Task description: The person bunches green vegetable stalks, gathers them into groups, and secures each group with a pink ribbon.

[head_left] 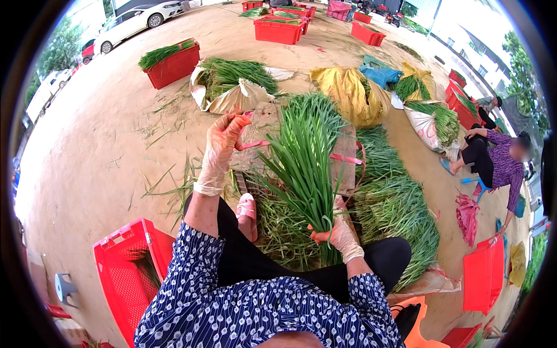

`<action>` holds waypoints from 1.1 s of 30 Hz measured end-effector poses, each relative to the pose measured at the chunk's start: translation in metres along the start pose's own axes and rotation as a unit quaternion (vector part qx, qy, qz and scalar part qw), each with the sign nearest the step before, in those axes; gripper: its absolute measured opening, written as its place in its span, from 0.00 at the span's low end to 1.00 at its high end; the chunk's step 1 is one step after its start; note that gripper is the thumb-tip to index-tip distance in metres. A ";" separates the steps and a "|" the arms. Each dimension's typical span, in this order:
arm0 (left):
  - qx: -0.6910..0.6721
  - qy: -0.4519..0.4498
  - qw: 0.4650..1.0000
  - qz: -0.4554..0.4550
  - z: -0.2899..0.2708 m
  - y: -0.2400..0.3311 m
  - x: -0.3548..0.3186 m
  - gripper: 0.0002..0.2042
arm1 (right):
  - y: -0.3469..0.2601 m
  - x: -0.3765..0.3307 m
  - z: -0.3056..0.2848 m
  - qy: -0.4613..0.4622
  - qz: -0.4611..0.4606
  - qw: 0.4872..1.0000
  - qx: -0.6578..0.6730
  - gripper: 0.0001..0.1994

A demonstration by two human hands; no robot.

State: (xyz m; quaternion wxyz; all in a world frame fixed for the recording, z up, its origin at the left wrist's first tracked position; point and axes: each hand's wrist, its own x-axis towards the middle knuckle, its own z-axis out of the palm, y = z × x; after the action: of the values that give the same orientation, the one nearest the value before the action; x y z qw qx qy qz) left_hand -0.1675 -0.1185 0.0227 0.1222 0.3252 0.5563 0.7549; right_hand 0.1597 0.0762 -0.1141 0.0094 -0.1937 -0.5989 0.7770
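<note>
My gloved right hand (339, 235) is wrapped round the lower stalks of a big bunch of chives (304, 165), whose long green leaves fan away from me. My gloved left hand (223, 139) is raised to the left of the bunch, its fingers pinched together; a bit of pink shows at the fingertips, too small to make out. Under the bunch is a worn board (343, 165) with a pink strip (346, 158) across it. More cut chives (313, 113) lie at the board's far end.
A thick pile of chives (394, 214) spreads on my right. A red crate (125, 272) stands at my left. Beyond are a white sack (249, 95) of chives, a yellow sack (345, 95) and more red crates (278, 30). Another person (502, 162) sits at the right.
</note>
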 end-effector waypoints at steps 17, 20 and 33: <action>-0.224 -0.008 0.953 -0.205 0.057 0.004 0.000 0.13 | -0.005 0.005 0.001 0.035 -0.010 0.994 -0.107 0.21; -0.485 -0.106 0.854 -0.159 0.011 0.015 0.006 0.21 | 0.004 0.010 -0.003 0.021 -0.007 1.000 -0.004 0.22; 0.419 -0.173 0.887 -0.088 0.041 -0.051 -0.053 0.11 | -0.007 0.005 0.000 0.017 -0.018 0.999 0.042 0.30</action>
State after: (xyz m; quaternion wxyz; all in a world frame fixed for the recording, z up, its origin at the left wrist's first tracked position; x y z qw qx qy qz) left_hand -0.1100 -0.0983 -0.0360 0.1349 0.4216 0.8170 0.3696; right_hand 0.1532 0.0799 -0.1092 0.0418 -0.1949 -0.5686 0.7981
